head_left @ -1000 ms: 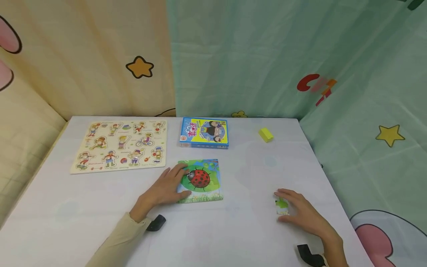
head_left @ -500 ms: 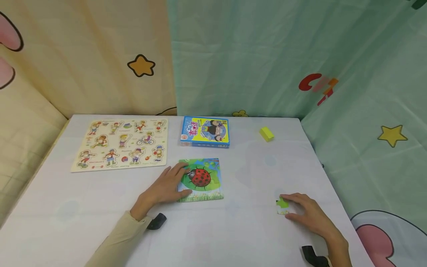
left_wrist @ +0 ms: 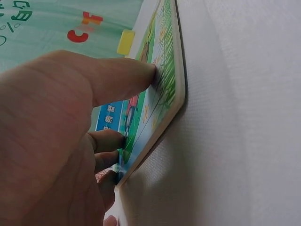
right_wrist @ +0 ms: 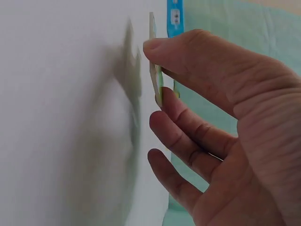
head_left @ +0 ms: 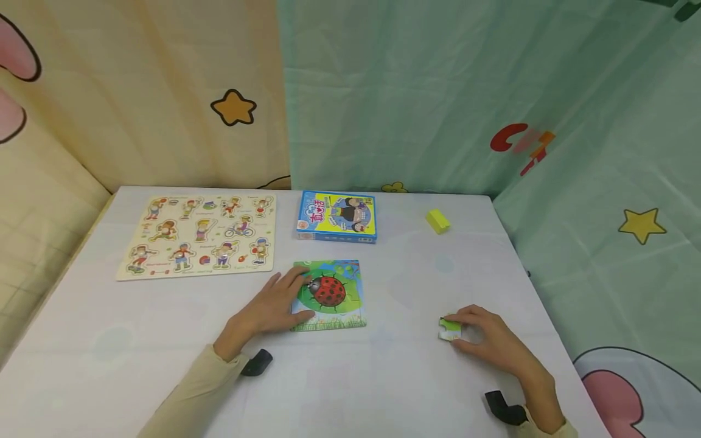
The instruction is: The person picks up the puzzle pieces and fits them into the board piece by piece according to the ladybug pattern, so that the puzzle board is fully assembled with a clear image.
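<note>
My left hand (head_left: 276, 304) rests on the left side of a square ladybug jigsaw puzzle (head_left: 328, 291) lying on the white table. In the left wrist view its thumb lies over the grassy border of the puzzle (left_wrist: 176, 70), and its fingertips touch the side edge. Farther right, my right hand (head_left: 490, 340) pinches a small green and white puzzle piece (head_left: 450, 330) between thumb and index finger. The right wrist view shows this piece (right_wrist: 152, 28) edge-on, raised off the table with its shadow apart from it; the other fingers are spread loosely.
A wooden board with sports figures (head_left: 199, 237) lies at the back left. Behind the ladybug puzzle is a blue and yellow box (head_left: 336, 217), with a yellow-green block (head_left: 437, 221) to its right. Curtains (head_left: 383, 97) stand behind the table (head_left: 383, 383).
Half a second ago the piece lay on the table at my right fingertips. Now my right hand pinches it, turned and shifted slightly left. My left hand stays in place.
</note>
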Action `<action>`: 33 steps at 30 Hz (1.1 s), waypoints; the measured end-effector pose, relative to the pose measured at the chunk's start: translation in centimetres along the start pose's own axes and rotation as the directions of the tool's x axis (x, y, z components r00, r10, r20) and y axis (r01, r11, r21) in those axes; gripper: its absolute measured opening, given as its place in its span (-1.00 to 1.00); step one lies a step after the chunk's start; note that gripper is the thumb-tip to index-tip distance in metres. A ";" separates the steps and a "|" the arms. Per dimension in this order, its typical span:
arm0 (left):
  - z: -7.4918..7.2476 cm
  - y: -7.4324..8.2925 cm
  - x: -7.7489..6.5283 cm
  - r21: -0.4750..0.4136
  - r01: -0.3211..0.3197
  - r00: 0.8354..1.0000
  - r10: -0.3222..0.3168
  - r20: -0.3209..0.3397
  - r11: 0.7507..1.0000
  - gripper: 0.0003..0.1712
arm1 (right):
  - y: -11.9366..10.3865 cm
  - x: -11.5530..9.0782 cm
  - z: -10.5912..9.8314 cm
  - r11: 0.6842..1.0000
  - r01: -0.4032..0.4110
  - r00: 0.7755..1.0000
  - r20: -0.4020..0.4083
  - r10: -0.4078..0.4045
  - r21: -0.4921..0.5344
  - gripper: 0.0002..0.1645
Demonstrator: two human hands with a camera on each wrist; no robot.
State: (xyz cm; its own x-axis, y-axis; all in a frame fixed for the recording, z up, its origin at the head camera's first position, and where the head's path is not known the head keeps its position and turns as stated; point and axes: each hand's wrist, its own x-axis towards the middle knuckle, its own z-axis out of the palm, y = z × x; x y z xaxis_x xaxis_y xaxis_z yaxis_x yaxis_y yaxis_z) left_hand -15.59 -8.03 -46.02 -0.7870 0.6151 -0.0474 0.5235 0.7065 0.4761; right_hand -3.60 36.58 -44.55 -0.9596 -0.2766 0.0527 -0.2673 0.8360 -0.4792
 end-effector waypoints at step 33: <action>0.0 -0.3 -0.1 -0.001 0.012 1.000 -0.012 0.015 1.000 -0.12 | -10.7 12.2 6.3 0.943 0.324 0.931 0.203 -0.303 -0.075 -0.68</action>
State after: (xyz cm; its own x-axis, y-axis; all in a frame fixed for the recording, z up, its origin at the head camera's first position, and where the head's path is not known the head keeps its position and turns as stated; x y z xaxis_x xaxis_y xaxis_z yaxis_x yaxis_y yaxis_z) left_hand -15.71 -8.30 -46.13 -0.7885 0.6114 -0.0665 0.5134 0.7139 0.4761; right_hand -11.87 21.32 -44.27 -0.7943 -0.6073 0.0162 -0.5691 0.7345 -0.3696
